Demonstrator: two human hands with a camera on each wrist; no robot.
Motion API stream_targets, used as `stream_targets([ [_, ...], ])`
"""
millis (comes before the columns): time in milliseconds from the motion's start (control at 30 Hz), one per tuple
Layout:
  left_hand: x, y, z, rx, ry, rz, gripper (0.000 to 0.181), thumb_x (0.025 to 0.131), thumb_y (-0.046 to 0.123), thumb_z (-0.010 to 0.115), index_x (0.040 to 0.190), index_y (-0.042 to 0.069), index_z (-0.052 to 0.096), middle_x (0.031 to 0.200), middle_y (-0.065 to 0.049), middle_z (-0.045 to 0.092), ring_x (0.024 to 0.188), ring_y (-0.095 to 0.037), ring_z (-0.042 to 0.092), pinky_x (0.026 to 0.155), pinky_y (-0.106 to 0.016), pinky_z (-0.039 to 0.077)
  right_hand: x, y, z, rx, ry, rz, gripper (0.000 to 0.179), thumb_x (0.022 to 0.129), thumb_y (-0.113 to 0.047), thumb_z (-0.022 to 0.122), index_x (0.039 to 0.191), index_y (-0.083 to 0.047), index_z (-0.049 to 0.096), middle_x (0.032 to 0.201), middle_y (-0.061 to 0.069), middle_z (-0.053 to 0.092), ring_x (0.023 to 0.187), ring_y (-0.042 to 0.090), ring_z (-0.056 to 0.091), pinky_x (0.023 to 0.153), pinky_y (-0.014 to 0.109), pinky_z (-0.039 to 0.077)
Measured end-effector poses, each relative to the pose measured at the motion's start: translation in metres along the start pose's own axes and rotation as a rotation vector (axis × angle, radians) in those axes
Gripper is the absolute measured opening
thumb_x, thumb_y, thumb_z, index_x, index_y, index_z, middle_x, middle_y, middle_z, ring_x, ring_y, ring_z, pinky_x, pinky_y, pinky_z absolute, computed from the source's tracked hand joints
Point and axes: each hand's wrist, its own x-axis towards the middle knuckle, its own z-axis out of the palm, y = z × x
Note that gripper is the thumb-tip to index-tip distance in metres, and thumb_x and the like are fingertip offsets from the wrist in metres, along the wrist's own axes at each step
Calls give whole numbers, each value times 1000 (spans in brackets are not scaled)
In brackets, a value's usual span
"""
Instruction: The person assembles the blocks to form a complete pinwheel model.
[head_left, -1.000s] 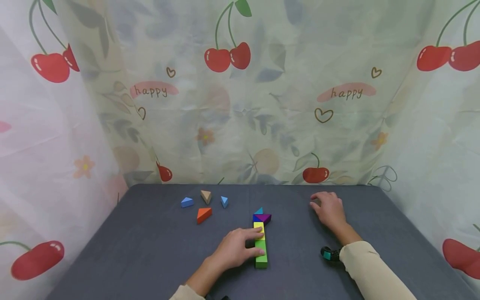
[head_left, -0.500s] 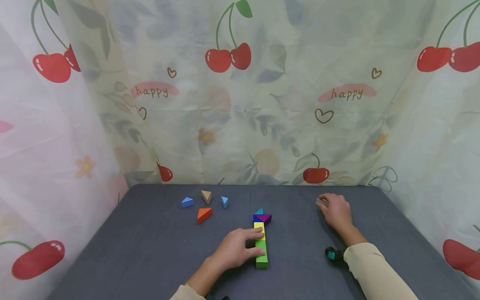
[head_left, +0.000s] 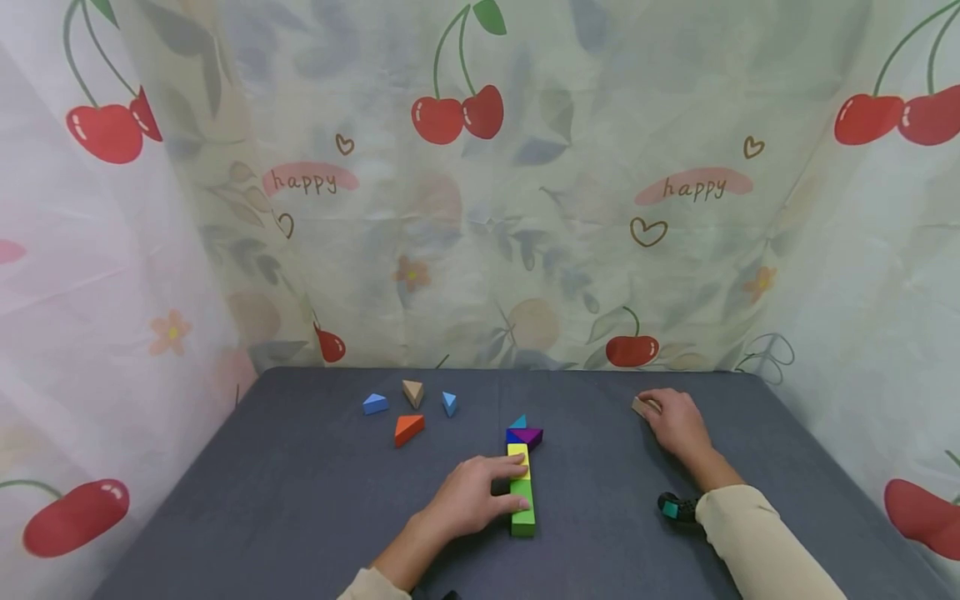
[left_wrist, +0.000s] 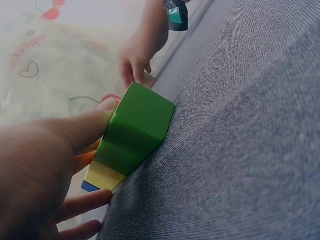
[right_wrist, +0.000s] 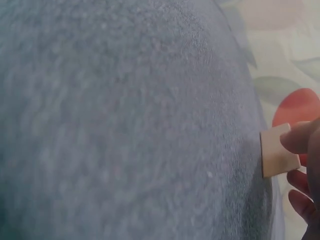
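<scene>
A row of blocks lies on the dark tabletop in the head view: a green block (head_left: 522, 525), a yellow block (head_left: 517, 451), then a dark blue piece (head_left: 512, 437), a purple triangle (head_left: 529, 436) and a light-blue triangle (head_left: 520, 422). From the left side, my left hand (head_left: 467, 498) touches this row, thumb on the green block and a fairly straight finger on the yellow one. Farther right, my right hand (head_left: 675, 422) pinches a plain wooden block (right_wrist: 278, 155) between thumb and fingers. That block appears low at the table, partly hidden by the hand.
Four-sided cloth backdrop aside, an orange triangle (head_left: 408, 430), a tan triangle (head_left: 412, 393), a blue triangle (head_left: 375, 405) and a small light-blue triangle (head_left: 449, 403) lie at the back left of the table (head_left: 300, 500). A printed curtain (head_left: 487, 250) rises behind the far edge.
My right hand has shifted slightly right, and the wooden block has come into sight, pinched in its fingers. My left hand and the block row have stayed put.
</scene>
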Motion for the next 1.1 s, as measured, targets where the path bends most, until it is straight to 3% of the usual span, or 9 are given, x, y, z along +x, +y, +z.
stream_targets([
  [200, 1, -2, 0, 13, 9, 7, 51, 84, 51, 71, 129, 26, 66, 135, 15, 56, 123, -19, 52, 99, -47, 42, -3, 4, -1, 22, -54, -32, 34, 88, -2, 65, 122, 4, 64, 120, 28, 58, 102, 42, 54, 86, 57, 42],
  [633, 1, -3, 1, 6, -1, 8, 52, 84, 52, 70, 129, 26, 66, 135, 15, 56, 124, -18, 52, 100, -47, 41, -9, 10, -5, 38, -156, -8, 51, 87, -16, 72, 132, 1, 57, 115, 25, 57, 103, 39, 53, 84, 57, 42],
  [1100, 1, -1, 0, 2, -15, -12, 52, 85, 52, 70, 130, 27, 65, 136, 16, 54, 124, -19, 52, 100, -48, 41, -10, 7, -3, 61, -128, -12, 50, 87, -21, 73, 131, 0, 59, 113, 23, 60, 98, 36, 57, 81, 55, 45],
])
